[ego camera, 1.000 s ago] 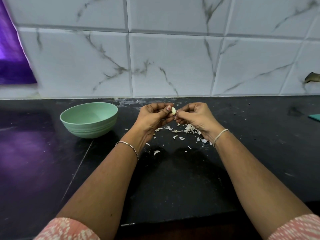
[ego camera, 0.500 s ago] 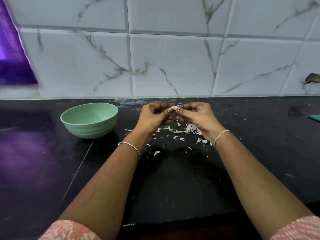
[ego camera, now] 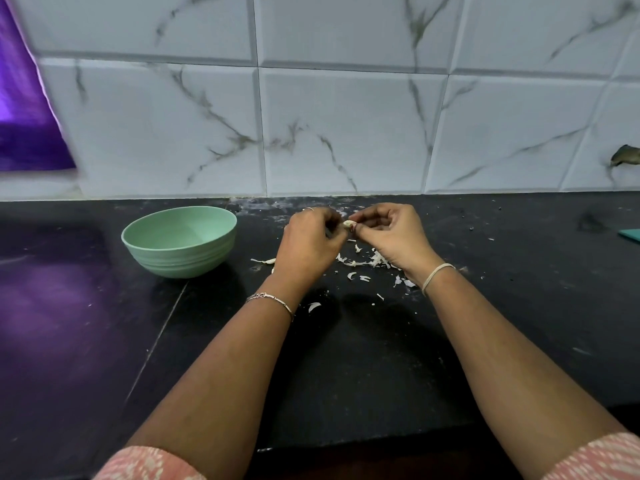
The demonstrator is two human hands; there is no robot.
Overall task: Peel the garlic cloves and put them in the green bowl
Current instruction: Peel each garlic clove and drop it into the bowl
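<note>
A small pale garlic clove is pinched between the fingertips of both hands above the black counter. My left hand curls its fingers onto the clove from the left, back of the hand toward me. My right hand pinches the clove's right end with thumb and forefinger. The green bowl stands on the counter to the left of my hands; its visible inside looks bare. Scraps of white garlic skin lie scattered under and between my hands.
The black counter runs to a marble-tiled wall at the back. A teal object pokes in at the right edge. Purple light falls on the counter at the left. A lone skin flake lies near my left wrist.
Both hands turned the clove between the fingertips, and it now lies more sideways. My left hand rolled its back toward me. The bowl has stayed put.
</note>
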